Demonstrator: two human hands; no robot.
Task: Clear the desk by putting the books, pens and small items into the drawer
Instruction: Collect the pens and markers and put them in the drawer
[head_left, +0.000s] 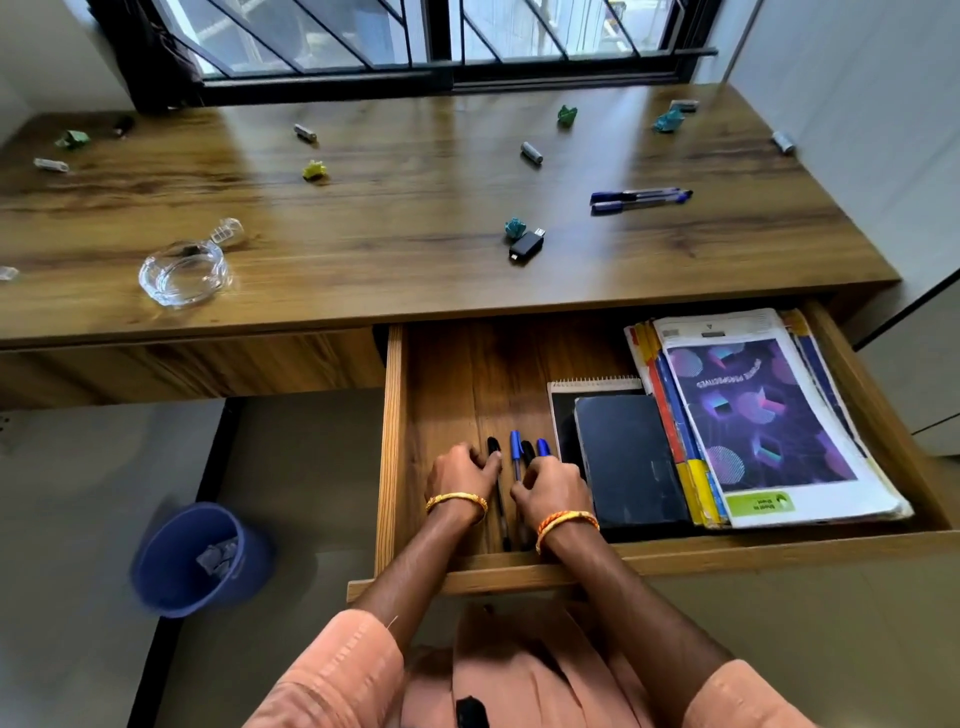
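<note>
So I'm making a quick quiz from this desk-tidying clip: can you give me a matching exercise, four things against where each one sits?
Things:
1. glass ashtray
2. purple-covered book
3. blue bin
4. pair of blue pens

Places:
A. desk top, right side
B. floor, left of the drawer
C. desk top, left side
D. inside the drawer, right side

Pairs: 1-C, 2-D, 3-B, 4-A

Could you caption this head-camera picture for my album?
Both hands arrange pens in the open drawer beside stacked books.
</note>
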